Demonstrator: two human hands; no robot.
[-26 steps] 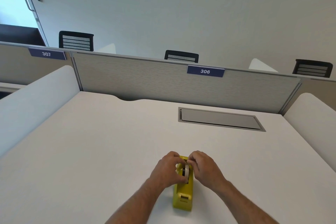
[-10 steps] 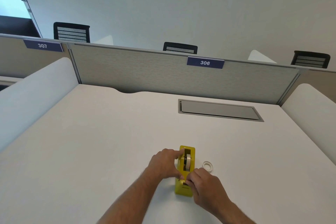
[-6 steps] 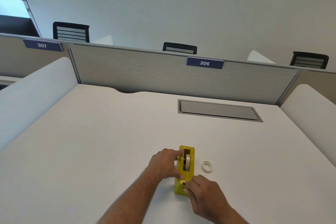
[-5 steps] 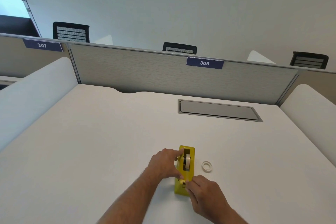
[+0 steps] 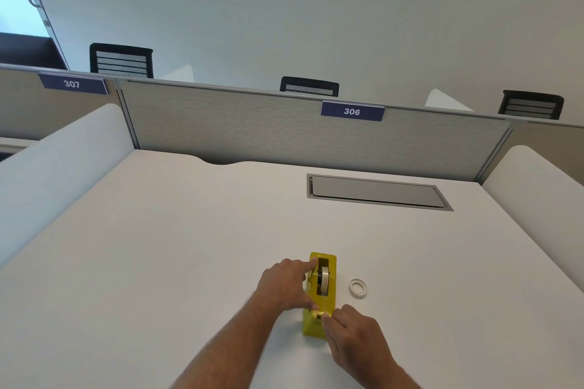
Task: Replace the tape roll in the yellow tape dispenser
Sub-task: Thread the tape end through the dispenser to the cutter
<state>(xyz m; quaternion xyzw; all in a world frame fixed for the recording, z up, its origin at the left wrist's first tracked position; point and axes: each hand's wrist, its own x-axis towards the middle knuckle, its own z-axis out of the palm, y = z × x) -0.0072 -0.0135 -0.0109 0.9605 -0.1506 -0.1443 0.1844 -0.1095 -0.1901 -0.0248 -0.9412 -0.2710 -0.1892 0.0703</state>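
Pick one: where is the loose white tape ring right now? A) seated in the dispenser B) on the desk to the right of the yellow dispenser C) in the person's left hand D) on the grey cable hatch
B: the loose white tape ring lies flat on the desk, right of the yellow dispenser and apart from it; neither hand touches it.

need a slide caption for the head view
Left hand steadies the yellow dispenser while the right hand pinches tape at its cutter; spare ring lies beside.
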